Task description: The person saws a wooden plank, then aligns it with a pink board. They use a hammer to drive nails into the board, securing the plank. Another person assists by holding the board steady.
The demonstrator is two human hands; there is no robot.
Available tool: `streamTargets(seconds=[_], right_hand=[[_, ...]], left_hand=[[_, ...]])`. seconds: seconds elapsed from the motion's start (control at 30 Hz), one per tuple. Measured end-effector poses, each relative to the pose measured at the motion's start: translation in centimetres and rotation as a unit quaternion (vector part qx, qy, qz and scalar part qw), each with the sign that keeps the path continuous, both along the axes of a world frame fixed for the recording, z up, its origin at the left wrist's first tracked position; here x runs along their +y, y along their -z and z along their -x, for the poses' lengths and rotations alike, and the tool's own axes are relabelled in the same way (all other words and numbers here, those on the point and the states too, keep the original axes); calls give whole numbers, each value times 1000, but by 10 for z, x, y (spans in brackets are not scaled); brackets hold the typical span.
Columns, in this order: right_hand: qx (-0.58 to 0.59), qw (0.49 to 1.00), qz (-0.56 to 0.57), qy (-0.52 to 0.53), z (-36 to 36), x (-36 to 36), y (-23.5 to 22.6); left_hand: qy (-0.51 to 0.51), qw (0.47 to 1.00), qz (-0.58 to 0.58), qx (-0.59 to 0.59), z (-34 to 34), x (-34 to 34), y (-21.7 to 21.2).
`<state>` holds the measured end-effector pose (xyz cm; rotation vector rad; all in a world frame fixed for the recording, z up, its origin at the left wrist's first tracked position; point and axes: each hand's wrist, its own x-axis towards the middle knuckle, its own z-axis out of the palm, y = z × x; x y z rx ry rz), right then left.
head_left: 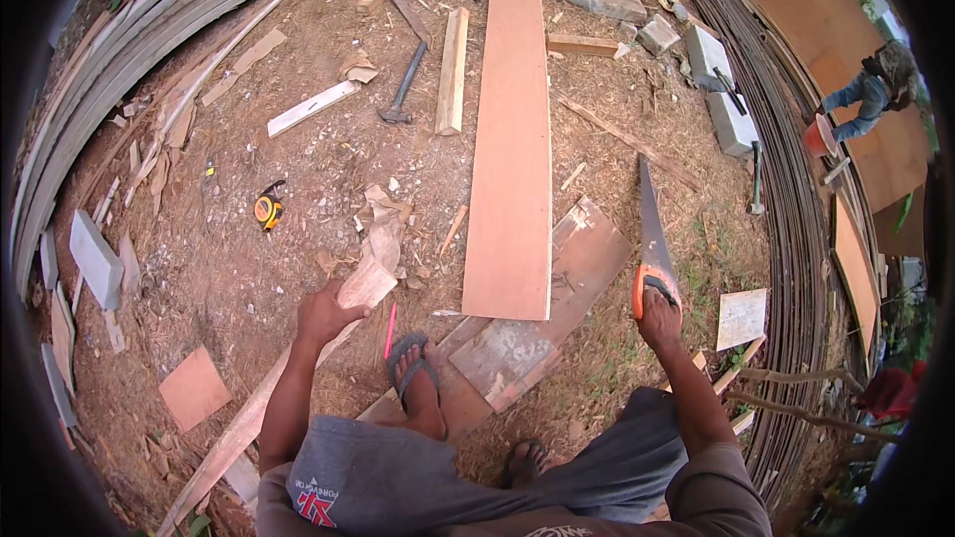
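Observation:
My right hand [660, 322] is closed around the orange handle of a handsaw [652, 224], whose dark blade points away from me. With my left hand [323, 316] I grip a long, narrow wooden plank [368, 282] near its far end; the plank runs back past my left forearm to the lower left. Saw and plank are well apart. Between them a wide reddish plywood strip [509, 159] lies lengthwise, its near end resting over worn boards [587, 259]. A pink pencil or marker [390, 330] lies beside my sandalled foot, close to the plank.
On the ground lie a yellow tape measure [268, 207], a hammer [402, 89], a wooden batten [452, 72] and concrete blocks [733, 123]. Long boards [149, 60] are stacked left, thin rods [741, 40] right. Another person [875, 89] bends at the far right with an orange bucket [820, 136].

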<state>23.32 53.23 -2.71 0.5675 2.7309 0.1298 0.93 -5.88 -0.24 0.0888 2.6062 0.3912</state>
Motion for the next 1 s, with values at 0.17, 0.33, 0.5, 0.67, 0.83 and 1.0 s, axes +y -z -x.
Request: streamTargets(seconds=[0.17, 0.33, 0.5, 0.67, 0.83, 1.0], right_hand=[[-91, 990, 110, -4, 25, -47, 5], [28, 924, 366, 111, 71, -112, 41], [163, 758, 558, 295, 91, -152, 103], [148, 769, 531, 323, 97, -161, 100], [101, 670, 655, 335, 104, -162, 43], [77, 559, 745, 356, 110, -160, -49]], left_hand=[[-3, 999, -43, -8, 8, 2, 22], [-15, 988, -141, -62, 11, -10, 60], [-19, 970, -213, -117, 5, -21, 88], [-36, 960, -257, -108, -5, -22, 87], [-8, 968, -236, 82, -22, -31, 70], [-27, 946, -278, 163, -25, -34, 24]])
